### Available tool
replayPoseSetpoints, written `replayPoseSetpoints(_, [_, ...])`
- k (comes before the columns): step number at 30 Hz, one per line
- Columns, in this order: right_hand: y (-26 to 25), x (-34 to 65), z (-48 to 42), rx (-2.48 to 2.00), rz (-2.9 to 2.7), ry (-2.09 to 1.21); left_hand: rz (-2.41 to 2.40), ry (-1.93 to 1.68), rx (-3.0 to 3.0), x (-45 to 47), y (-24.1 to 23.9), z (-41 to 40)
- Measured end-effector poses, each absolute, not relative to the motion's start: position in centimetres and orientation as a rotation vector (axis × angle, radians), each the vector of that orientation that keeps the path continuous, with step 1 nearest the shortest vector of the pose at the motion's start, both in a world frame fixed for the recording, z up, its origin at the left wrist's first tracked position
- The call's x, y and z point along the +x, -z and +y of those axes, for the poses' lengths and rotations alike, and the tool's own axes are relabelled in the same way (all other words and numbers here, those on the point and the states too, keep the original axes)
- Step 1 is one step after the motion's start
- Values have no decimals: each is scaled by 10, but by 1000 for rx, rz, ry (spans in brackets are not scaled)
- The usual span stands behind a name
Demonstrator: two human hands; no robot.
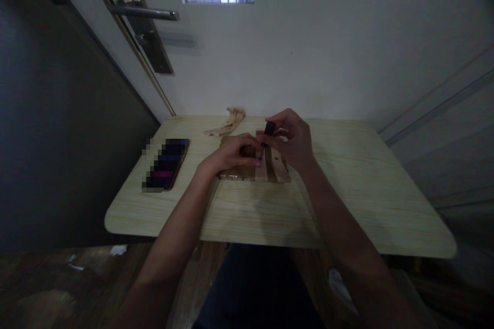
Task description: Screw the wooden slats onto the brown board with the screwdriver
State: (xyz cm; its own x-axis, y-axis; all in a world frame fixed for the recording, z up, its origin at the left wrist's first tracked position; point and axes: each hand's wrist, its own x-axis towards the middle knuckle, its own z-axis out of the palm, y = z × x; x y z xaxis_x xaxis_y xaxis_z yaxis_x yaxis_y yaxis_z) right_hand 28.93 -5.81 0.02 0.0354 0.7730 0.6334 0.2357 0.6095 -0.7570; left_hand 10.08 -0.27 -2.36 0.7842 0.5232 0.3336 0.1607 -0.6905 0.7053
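Note:
My right hand [290, 140] pinches a small screwdriver [267, 135] with a black handle, its thin shaft pointing down at a slatted wooden piece [273, 170] lying in the middle of the table. My left hand [230, 154] lies on the left part of that wooden piece with its fingers curled over it, pressing it onto the tabletop. The two hands almost touch above the wood. What the screwdriver tip meets is too small to make out.
A phone [168, 163] with a lit screen lies left of the wood on the pale wooden table [347, 205]. More curved wooden parts [227, 121] rest near the far edge. A door with a metal handle [143, 11] stands at the left, a white wall behind.

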Motion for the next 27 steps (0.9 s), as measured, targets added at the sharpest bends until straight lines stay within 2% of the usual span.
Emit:
replayPoseSetpoints(4, [2, 287, -58, -879, -1539, -272, 469, -695, 2288, 102, 23, -3])
replayPoseSetpoints(6, [1, 286, -60, -864, -1584, -257, 488, -687, 2297, 102, 22, -3])
replayPoseSetpoints(19, [-4, 285, -63, -835, -1547, -618, 494, -684, 2341, 101, 24, -2])
replayPoseSetpoints(23, [-5, 285, -61, -883, -1555, -557, 518, -668, 2344, 101, 23, -2])
replayPoseSetpoints(27, [1, 285, -58, -940, -1487, -313, 502, -689, 2315, 102, 23, -2])
